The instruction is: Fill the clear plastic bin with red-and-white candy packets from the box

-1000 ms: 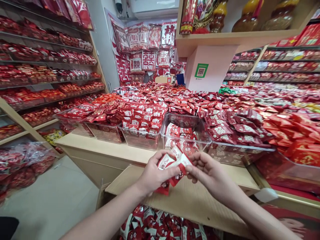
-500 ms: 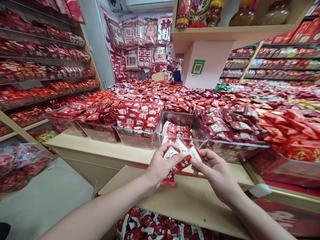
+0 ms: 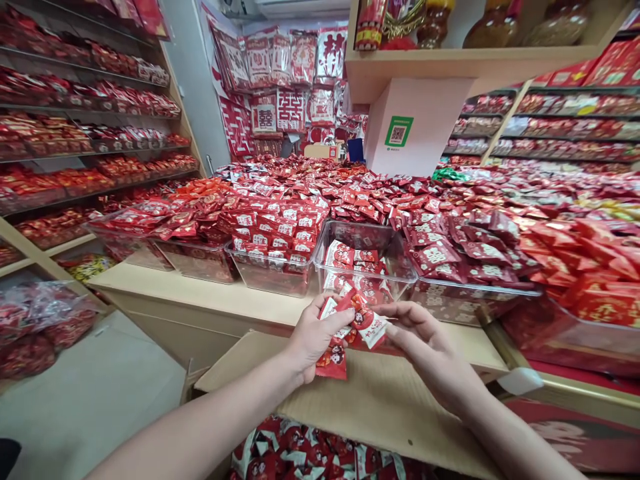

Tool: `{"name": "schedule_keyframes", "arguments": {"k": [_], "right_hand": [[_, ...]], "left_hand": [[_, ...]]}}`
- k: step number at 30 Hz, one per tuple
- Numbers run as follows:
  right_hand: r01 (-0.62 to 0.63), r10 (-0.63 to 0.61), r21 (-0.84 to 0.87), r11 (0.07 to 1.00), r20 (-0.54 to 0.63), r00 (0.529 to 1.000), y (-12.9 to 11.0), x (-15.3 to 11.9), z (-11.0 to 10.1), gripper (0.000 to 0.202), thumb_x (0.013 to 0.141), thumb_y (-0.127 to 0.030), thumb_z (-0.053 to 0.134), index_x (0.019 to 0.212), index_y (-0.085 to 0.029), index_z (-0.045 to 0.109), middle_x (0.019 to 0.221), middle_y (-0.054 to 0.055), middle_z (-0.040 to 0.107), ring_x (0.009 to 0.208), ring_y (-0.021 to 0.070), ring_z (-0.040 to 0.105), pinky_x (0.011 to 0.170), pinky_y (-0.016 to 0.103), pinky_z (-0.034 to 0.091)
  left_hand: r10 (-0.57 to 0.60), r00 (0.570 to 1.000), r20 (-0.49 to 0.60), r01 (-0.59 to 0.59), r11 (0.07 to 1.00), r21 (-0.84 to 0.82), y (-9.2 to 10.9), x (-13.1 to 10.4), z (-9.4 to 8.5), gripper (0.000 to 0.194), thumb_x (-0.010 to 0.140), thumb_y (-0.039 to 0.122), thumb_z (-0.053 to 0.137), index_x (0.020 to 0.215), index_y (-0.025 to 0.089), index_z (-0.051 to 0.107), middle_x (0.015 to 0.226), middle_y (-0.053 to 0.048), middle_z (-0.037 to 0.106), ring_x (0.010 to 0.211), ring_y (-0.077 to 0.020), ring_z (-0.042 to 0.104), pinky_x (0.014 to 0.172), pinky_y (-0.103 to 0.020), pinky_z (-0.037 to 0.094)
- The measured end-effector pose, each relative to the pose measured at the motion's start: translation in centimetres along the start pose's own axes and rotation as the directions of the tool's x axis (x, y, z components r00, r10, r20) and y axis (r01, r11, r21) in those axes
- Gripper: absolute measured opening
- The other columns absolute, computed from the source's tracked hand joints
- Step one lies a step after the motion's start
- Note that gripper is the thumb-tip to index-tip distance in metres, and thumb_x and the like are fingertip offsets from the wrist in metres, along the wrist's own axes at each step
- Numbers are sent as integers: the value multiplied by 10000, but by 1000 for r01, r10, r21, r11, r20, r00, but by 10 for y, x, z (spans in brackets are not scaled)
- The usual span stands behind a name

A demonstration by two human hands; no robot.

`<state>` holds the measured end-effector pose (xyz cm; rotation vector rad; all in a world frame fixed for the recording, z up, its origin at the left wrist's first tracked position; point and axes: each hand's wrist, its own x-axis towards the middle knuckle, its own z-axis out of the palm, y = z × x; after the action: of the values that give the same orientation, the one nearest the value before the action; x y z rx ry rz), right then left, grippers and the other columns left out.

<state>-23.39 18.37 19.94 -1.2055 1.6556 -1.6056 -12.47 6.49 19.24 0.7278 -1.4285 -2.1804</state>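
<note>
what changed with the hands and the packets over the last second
The left hand keeps its grip on the bunch of small red-and-white sweet packets. The right hand shifted from pinching the top packet to fingers under the bunch. The clear plastic bin stayed put.

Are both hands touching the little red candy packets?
Touching. The head view shows the left hand gripping the bunch of candy packets, and the right hand fingertips pinching it from the other side.

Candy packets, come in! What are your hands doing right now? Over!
Left hand grips a bunch of packets. Right hand pinches one at the bunch's edge. Half-full clear bin just behind; nothing between.
</note>
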Motion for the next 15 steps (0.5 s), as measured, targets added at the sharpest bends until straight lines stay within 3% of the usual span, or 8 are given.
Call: {"name": "schedule_keyframes", "arguments": {"k": [3, 6, 15], "right_hand": [[-183, 184, 158, 970, 4, 983, -3, 0, 4, 251, 732, -305, 530, 939, -183, 459, 925, 54, 548, 802, 132, 535, 680, 271, 457], [-249, 244, 158, 956, 47, 969, -4, 2, 4, 245, 688, -331, 587, 829, -154, 492, 787, 33, 564, 713, 116, 529, 632, 247, 454], [-232, 229, 8, 973, 122, 966, -11, 0, 1, 232, 686, -365, 580, 702, -154, 484, 648, -1, 549, 597, 95, 511, 554, 224, 435]], "left_hand": [[88, 996, 1, -88, 994, 67, -3, -3, 0, 315, 623, 322, 629, 842, 184, 451, 674, 29, 540, 510, -70, 491, 415, -160, 390], [117, 991, 60, -123, 985, 121, -2, -8, 1, 264, 635, 305, 616, 791, 178, 444, 624, 43, 514, 481, -59, 454, 407, -158, 384], [185, 969, 164, -223, 939, 261, 12, -19, 0, 215, 628, 264, 618, 726, 162, 458, 581, 52, 483, 449, -30, 401, 407, -128, 327]]}}
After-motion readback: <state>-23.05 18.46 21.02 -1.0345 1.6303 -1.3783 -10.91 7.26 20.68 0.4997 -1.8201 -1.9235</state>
